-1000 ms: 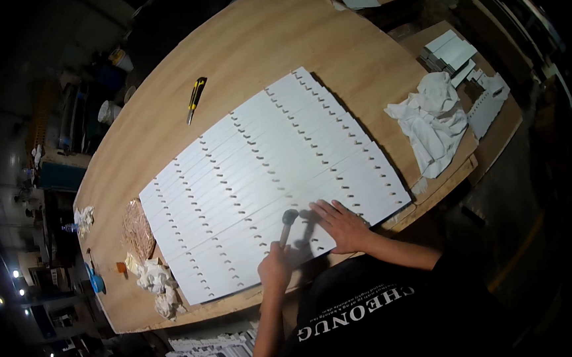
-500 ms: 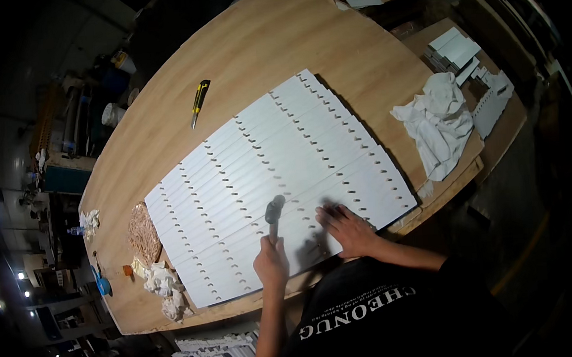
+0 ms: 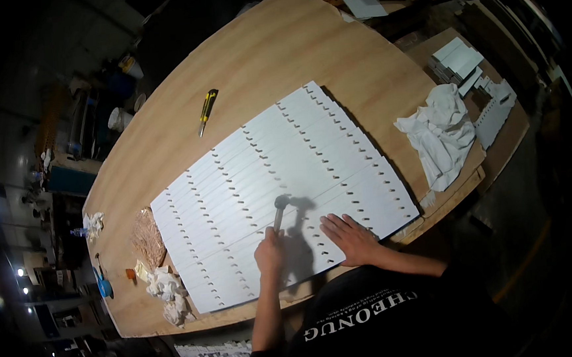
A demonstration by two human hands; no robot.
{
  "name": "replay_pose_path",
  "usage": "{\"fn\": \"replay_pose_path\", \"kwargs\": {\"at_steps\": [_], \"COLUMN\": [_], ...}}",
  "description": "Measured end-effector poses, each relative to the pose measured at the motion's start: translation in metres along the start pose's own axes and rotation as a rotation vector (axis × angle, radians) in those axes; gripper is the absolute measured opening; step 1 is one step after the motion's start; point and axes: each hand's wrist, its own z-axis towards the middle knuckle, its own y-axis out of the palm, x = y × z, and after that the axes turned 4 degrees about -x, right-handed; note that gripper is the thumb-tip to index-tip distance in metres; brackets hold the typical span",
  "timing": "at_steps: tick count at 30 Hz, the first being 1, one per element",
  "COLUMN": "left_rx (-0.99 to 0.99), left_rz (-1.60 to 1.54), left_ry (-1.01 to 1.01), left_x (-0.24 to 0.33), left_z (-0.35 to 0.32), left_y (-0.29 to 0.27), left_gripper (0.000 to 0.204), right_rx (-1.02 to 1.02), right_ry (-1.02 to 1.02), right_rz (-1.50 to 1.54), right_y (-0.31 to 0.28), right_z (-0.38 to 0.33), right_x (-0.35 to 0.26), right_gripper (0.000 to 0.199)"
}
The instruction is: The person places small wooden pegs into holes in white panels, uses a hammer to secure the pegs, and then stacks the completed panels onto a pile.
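My left hand (image 3: 269, 254) is closed around the handle of a hammer (image 3: 280, 209), its head held over the middle of the white boards, with its shadow close by on the right. My right hand (image 3: 354, 240) lies flat on the boards near their front edge, fingers stretched out, holding nothing. The white boards (image 3: 235, 215) lie side by side as one wide panel. Rows of short wooden dowels (image 3: 341, 173) stick up from them. Some dowels around the hammer are in shadow and hard to make out.
On the wooden table (image 3: 270, 47), a yellow and black utility knife (image 3: 208, 111) lies beyond the boards. A bag of dowels (image 3: 147, 238) and crumpled white cloths (image 3: 165, 286) sit at left. A white cloth (image 3: 437, 135) lies at right, near stacked white pieces (image 3: 457, 59).
The hammer has come down closer to the boards and a little farther from me. My right hand's blurred fingers now rest flat. The whole view has shifted slightly.
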Motion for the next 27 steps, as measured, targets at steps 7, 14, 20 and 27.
{"fn": "replay_pose_path", "kwargs": {"at_steps": [7,14,20,27], "left_rx": [0.163,0.163,-0.021,0.225], "left_rz": [-0.154,-0.087,0.009,-0.126], "left_ry": [0.054,0.100,0.035,0.042], "left_x": [0.016,0.031,0.012,0.021], "left_z": [0.011,0.028,0.049,0.055], "left_y": [-0.009,-0.026,-0.012,-0.019], "left_gripper": [0.020,0.020,0.027,0.024], "right_rx": [-0.002,0.019,0.028,0.005], "right_ry": [0.006,0.009,-0.009,0.011], "right_rz": [0.000,0.006,0.023,0.006], "right_y": [0.000,0.003,0.003,0.000], "right_z": [-0.002,-0.004,-0.001,-0.002], "right_x": [0.001,0.003,-0.001,-0.001], "right_gripper": [0.103,0.103,0.103,0.103]}}
